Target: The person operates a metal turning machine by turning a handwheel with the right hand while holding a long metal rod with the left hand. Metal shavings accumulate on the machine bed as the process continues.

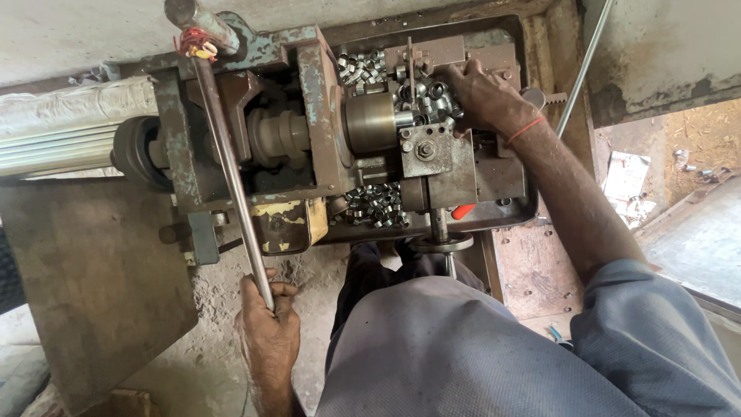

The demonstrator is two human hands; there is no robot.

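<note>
Below, the left hand (266, 328) has its fingers clamped on the long steel lever (231, 177). Right hand (482, 93) rests among small metal rings (432, 96) beside the chuck (370, 122), fingers seemingly curled.

1. The scene is lit by soft, even daylight; no hard shadows are cast.
2. The brightest patch is seen at the right edge, where the ground (706, 139) is struck by sun.
3. Deep shade is held in the recesses of the machine (309, 131).
4. Small glints are thrown off the metal rings (374, 205) and the long rod (231, 177).
5. Focus is kept sharp at the centre; slight softness and wide-angle stretching are noted at the edges.
</note>
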